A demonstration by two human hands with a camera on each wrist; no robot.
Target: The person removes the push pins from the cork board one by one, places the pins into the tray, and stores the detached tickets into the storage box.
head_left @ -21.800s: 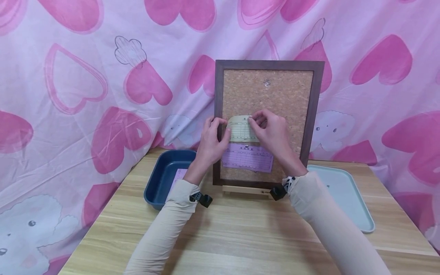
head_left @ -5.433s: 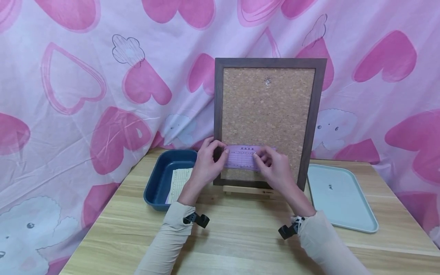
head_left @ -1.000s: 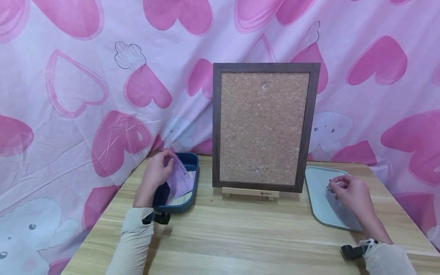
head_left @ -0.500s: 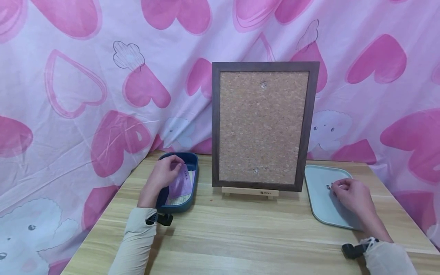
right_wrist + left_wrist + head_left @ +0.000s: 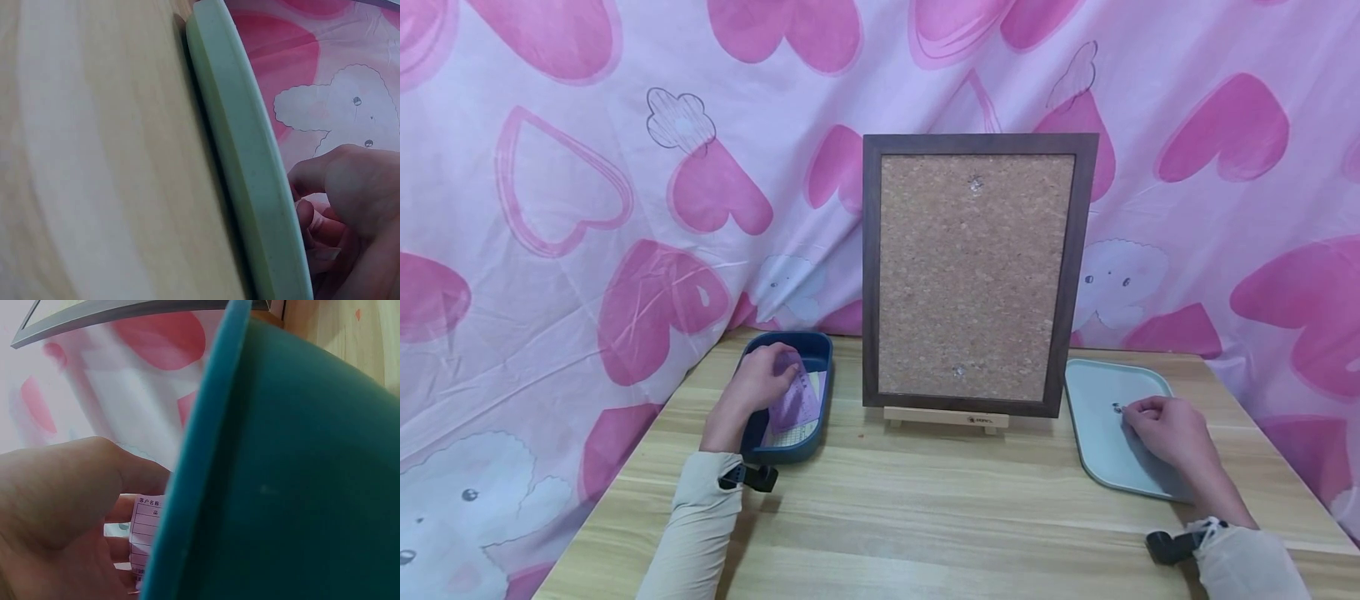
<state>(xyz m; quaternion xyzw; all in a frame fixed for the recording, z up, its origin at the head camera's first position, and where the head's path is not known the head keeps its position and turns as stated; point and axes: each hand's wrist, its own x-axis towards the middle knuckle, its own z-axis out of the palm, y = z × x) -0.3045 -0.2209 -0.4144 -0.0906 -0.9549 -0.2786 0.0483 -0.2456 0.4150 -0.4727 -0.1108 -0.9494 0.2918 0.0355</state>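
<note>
On the left, my left hand (image 5: 757,381) reaches into the dark blue bin (image 5: 805,450), beside a purple printed slip (image 5: 795,408). Thumb and fingers stand apart around the slip's upper part; the left wrist view shows fingers behind the slip (image 5: 145,528), with the thumb tip hidden by the bin's rim. On the right, my right hand (image 5: 1168,429) is low over the pale green tray (image 5: 1097,462). Its fingers are curled, the fingertips right beside small dark pushpins (image 5: 1117,408). Whether a pin is between them is hidden; the right wrist view shows the curled fingers behind the tray's edge.
A brown-framed cork board (image 5: 973,275) stands upright on a wooden easel (image 5: 951,417) between bin and tray. Shiny marks, perhaps pins, show near its top and bottom. A cream gridded slip (image 5: 793,435) lies under the purple one. A pink heart-patterned curtain (image 5: 625,167) hangs behind.
Slips formerly on the board are off it. Over the last second, my left hand lowered the purple slip into the bin and parted its fingers; my right hand lowered a pin toward the tray.
</note>
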